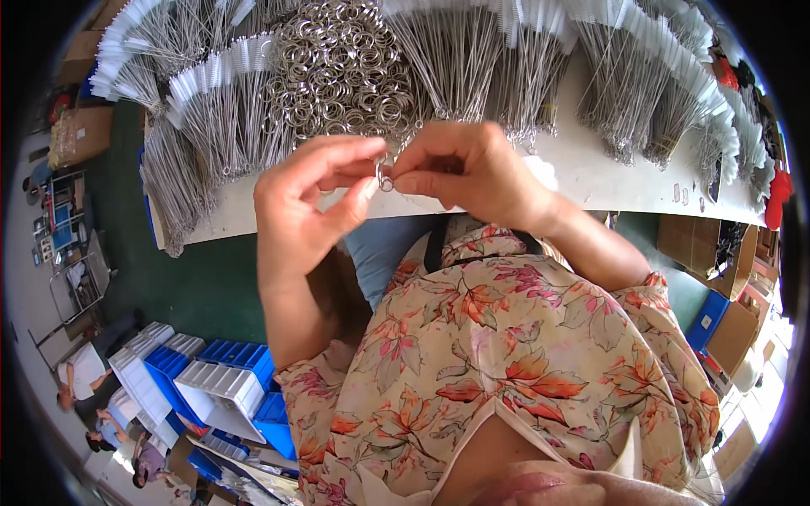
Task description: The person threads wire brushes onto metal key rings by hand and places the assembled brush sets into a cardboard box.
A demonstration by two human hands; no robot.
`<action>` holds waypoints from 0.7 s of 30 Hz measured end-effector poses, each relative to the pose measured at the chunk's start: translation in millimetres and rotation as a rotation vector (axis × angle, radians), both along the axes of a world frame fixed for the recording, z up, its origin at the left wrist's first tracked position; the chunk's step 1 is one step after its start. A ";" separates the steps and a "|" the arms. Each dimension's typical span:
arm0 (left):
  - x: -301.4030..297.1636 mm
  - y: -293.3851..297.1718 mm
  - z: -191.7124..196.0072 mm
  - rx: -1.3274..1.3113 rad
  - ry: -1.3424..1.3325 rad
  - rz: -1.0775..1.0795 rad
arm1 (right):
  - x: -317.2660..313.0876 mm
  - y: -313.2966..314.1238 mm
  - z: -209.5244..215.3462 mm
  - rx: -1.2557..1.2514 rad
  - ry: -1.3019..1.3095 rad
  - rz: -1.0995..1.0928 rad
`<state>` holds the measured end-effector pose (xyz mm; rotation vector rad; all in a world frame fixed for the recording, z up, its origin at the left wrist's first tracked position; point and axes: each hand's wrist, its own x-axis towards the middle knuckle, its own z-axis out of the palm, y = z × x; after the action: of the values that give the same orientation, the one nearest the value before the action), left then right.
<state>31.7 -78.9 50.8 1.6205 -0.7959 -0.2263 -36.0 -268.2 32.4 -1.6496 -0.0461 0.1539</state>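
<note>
A small shiny metal split ring [379, 172] is held between my two hands, just in front of the table's near edge. My left hand [308, 198] has its thumb and fingers closed on the ring from the left. From the right, my right hand [468, 173] pinches at the same ring with thumb and forefinger. Whether a thinner wire part is also in that pinch is too small to tell. Right behind my hands lies a heap of similar metal rings [342, 72]. Bundles of thin wire brushes [232, 110] with white bristles flank the heap, and more brushes [451, 63] lie to its right.
The pale table [582, 173] curves across in front of me. Red items [778, 198] hang at its right end. Cardboard boxes [704, 244] stand on the floor at right. Blue and white plastic bins [221, 388] are stacked at lower left, with several people beyond them.
</note>
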 end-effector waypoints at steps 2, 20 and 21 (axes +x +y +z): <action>31.7 5.0 -2.1 0.256 0.320 0.057 | -9.4 2.8 -40.9 -0.408 -0.428 -0.038; 148.1 71.4 -62.5 0.790 -0.524 0.836 | 117.6 -64.2 -33.0 -1.280 -0.080 -0.224; 141.3 70.4 -54.8 0.707 -0.534 0.874 | 119.9 -62.4 -34.0 -1.272 -0.093 -0.214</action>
<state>173.0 -8.5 -3.9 2.6010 -0.3155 0.6445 83.9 -330.5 -1.7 -2.9114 0.2000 -0.0957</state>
